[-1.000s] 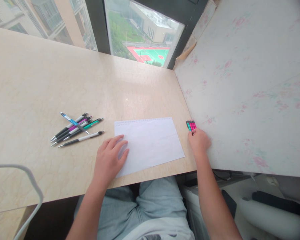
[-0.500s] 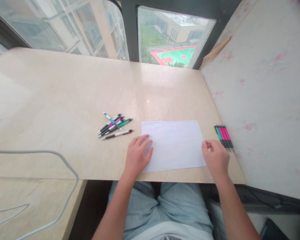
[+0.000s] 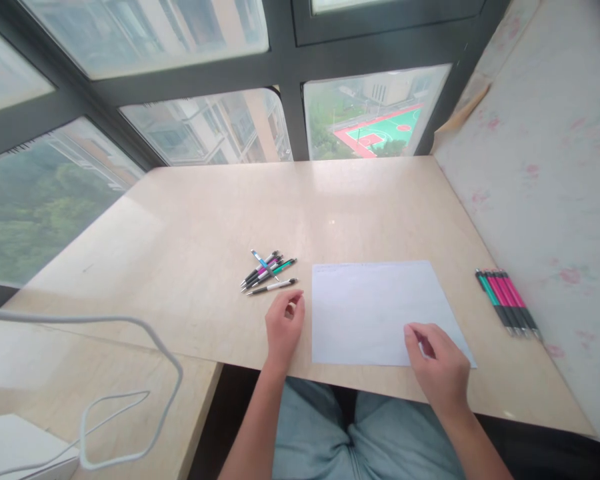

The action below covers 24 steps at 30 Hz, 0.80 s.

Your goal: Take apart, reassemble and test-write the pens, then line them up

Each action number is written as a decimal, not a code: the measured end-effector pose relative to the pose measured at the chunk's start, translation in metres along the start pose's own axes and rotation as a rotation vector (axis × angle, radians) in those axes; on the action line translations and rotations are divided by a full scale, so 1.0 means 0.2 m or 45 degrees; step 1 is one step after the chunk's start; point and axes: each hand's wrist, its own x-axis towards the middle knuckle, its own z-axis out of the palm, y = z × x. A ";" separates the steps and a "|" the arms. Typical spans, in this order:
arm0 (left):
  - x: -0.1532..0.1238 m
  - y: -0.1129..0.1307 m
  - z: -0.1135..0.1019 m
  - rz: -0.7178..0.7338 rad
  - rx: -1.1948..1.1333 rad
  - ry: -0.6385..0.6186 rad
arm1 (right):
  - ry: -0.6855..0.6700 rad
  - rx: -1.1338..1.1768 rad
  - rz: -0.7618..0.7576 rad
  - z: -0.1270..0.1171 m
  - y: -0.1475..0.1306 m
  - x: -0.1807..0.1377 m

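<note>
A white sheet of paper (image 3: 375,310) lies flat on the beige table (image 3: 190,240) in front of me. My left hand (image 3: 285,328) rests on the table just left of the sheet, fingers loosely curled, holding nothing. It lies just below a loose pile of several pens (image 3: 269,270). My right hand (image 3: 440,370) sits on the sheet's near right corner with its fingers bent and nothing visible in them. A neat row of pink and green pens (image 3: 507,300) lies to the right, close to the wall, apart from my right hand.
A floral-patterned wall (image 3: 555,167) borders the table on the right. Windows (image 3: 205,127) run along the far edge. A white cable (image 3: 130,373) loops over a lower surface at the near left. My knees in jeans (image 3: 340,433) show under the table's front edge.
My right hand left the pink pens and moved left onto the paper's near corner. My left hand slid off the sheet to its left. The view tilted up, showing more window.
</note>
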 end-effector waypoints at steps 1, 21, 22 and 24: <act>0.02 -0.02 -0.03 0.030 0.087 0.033 | 0.021 0.012 0.013 0.00 0.00 0.00; 0.23 -0.12 -0.32 0.418 0.974 -0.342 | 0.081 0.182 0.224 0.00 0.02 -0.01; 0.24 -0.11 -0.32 0.426 0.991 -0.366 | 0.085 0.189 0.225 0.00 0.03 -0.01; 0.24 -0.08 -0.33 0.436 1.002 -0.394 | 0.088 0.198 0.237 0.00 0.03 -0.01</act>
